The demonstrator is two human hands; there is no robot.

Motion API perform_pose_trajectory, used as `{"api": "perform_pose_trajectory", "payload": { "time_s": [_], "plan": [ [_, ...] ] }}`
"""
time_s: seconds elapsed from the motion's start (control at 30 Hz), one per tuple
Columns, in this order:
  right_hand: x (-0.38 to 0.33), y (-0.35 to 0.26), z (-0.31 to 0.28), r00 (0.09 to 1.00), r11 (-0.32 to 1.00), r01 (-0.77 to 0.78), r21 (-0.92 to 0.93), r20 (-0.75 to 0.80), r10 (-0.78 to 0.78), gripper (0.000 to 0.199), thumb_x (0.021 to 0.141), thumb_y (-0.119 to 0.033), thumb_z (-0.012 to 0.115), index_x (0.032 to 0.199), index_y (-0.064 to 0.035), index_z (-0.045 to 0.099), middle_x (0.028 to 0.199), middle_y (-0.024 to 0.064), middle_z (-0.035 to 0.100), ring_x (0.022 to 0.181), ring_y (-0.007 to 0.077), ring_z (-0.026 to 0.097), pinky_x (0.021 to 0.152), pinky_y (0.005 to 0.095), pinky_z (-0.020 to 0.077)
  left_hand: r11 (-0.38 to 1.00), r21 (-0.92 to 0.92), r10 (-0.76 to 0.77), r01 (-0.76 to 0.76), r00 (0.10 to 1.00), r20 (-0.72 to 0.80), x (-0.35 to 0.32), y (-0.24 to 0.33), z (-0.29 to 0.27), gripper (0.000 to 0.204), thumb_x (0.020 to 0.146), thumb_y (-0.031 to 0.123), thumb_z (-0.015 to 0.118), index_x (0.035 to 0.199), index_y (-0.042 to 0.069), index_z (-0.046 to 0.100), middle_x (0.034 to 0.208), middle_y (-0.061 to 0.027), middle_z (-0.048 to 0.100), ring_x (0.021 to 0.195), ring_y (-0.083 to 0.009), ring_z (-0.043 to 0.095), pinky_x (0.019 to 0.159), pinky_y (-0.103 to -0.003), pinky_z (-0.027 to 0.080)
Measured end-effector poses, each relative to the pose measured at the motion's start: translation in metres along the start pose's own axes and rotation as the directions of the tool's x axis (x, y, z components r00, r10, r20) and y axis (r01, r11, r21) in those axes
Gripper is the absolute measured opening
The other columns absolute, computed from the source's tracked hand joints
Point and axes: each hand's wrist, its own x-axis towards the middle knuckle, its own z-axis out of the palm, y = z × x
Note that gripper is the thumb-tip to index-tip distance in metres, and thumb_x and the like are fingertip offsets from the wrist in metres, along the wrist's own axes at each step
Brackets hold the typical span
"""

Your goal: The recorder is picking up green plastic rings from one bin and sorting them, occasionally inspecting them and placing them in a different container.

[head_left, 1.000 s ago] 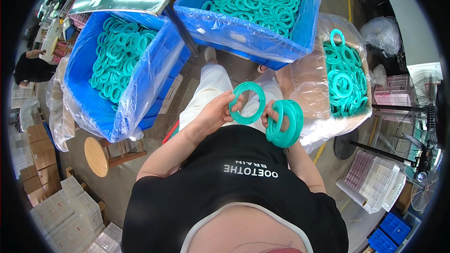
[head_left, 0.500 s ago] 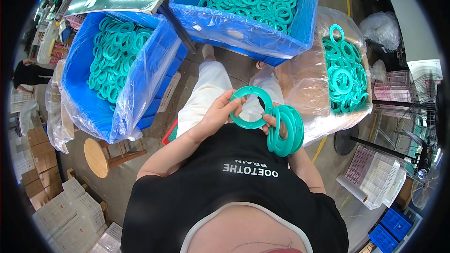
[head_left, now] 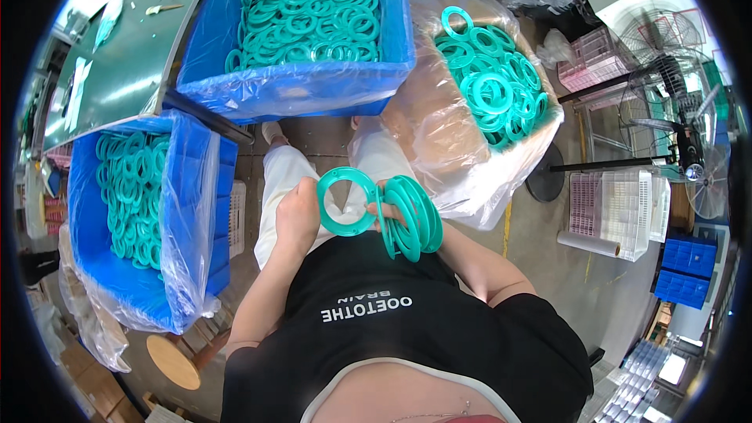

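Note:
My left hand [head_left: 298,213] is closed at the left rim of a flat green plastic ring [head_left: 345,230]; its back faces up and the fingertips are hidden. This ring is held in front of my lap, its open middle showing my white trousers. To its right, my right hand [head_left: 382,215] has its fingers through a bunch of several more green rings [head_left: 427,223], which stand on edge and fan out. The single ring touches or overlaps the right hand's fingers.
Loose green rings fill a blue lined bin [head_left: 298,82] ahead, another blue bin [head_left: 205,219] at left and a plastic-lined carton [head_left: 423,121] at right. A green-topped table [head_left: 133,70] stands far left. A wooden stool [head_left: 174,362], a fan [head_left: 666,70] and crates [head_left: 611,204] stand around.
The view has swung right, so the bins appear further left. My left hand has turned from fingers pinching over the ring to its back showing. Both hands still hold rings.

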Motion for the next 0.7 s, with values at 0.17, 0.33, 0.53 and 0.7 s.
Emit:
{"api": "perform_pose_trajectory", "payload": {
  "time_s": [0.17, 0.33, 0.53, 0.7],
  "plan": [
    [-0.003, 0.013, -0.035, 0.956, 0.991, 0.039, 0.128, -0.295, 0.0, 0.02, 0.085, -0.022, 0.064, 0.076, -0.0058, 0.056, 0.064, 0.0035, 0.059, 0.053, 0.0103, 0.056, 0.047, 0.0247, 0.045, 0.705, -0.658, -0.16, 0.265, 0.963, 0.217, 0.022, -0.004, 0.0, 0.023, 0.097, 0.018, 0.039, 0.082, 0.004, 0.05, 0.067, -0.0083, 0.055, 0.056, -0.0212, 0.053, 0.051, -0.03, 0.042],
    [0.011, 0.015, -0.154, 0.614, 0.735, 0.646, 0.207, -0.712, -0.34, 0.014, 0.087, -0.017, 0.062, 0.078, -0.0098, 0.055, 0.067, -0.0003, 0.054, 0.056, 0.0091, 0.053, 0.05, 0.0216, 0.0435, 0.165, -0.832, -0.091, 0.53, 0.848, 0.522, 0.01, -0.01, 0.006, 0.029, 0.099, 0.025, 0.038, 0.078, 0.008, 0.049, 0.064, 0.0007, 0.048, 0.053, -0.0046, 0.041, 0.046, -0.018, 0.033],
    [0.037, 0.043, -0.185, 0.785, 0.695, 0.521, 0.495, -0.598, -0.163, 0.019, 0.085, -0.02, 0.066, 0.084, -0.0063, 0.053, 0.068, -0.0004, 0.055, 0.057, 0.0092, 0.055, 0.05, 0.0203, 0.0461, -0.035, -0.79, -0.036, 0.612, 0.79, 0.612, -0.006, -0.007, 0.01, 0.023, 0.097, 0.024, 0.043, 0.085, 0.008, 0.054, 0.07, 0.0015, 0.05, 0.059, -0.0047, 0.042, 0.051, -0.019, 0.033],
    [0.053, 0.042, -0.066, 0.771, 0.843, 0.448, -0.297, -0.35, -0.532, 0.019, 0.082, -0.018, 0.068, 0.082, -0.0047, 0.055, 0.063, 0.0009, 0.055, 0.053, 0.0104, 0.055, 0.047, 0.0212, 0.0464, 0.354, -0.815, -0.021, 0.458, 0.876, 0.483, -0.002, 0.025, -0.013, 0.027, 0.093, 0.022, 0.053, 0.108, 0.001, 0.058, 0.074, 0.0037, 0.051, 0.065, -0.0021, 0.04, 0.054, -0.019, 0.032]
  ]
}}
